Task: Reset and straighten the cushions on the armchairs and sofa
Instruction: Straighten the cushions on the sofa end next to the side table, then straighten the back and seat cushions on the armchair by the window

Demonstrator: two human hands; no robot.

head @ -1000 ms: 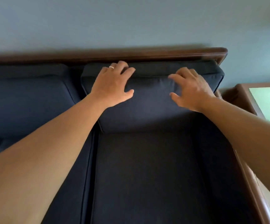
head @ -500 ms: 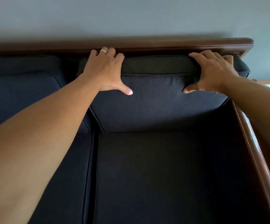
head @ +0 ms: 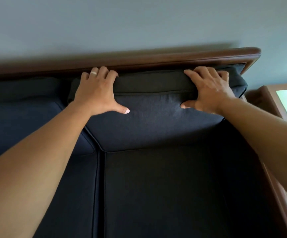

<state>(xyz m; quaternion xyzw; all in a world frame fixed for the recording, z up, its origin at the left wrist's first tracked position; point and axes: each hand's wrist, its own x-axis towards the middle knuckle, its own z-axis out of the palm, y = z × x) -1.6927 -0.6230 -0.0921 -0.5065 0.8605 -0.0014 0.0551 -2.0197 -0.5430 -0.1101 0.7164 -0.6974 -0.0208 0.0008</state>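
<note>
Nearest the camera lies the dark seat cushion [head: 165, 191] of the sofa, flat in its place, with a seam dividing it from the next seat cushion [head: 67, 194] to the left. Both bare forearms reach over it toward the back. Above it stands the right-end back cushion [head: 154, 124], leaning against the sofa back, its top edge just under the wooden frame rail [head: 156, 57]. The left hand [head: 97, 93] is clamped on that cushion's top edge near its left corner, fingers curled over behind, thumb spread on the front face; the right hand [head: 209, 93] grips the same edge nearer the right corner in like manner. A neighbouring back cushion [head: 19, 100] sits to the left. At far right a wooden side table [head: 263, 98] stands beside the sofa arm. The step in hand seems to be seating this back cushion squarely; next it likely wants an even pull or push with both hands until its top runs level with the rail
</note>
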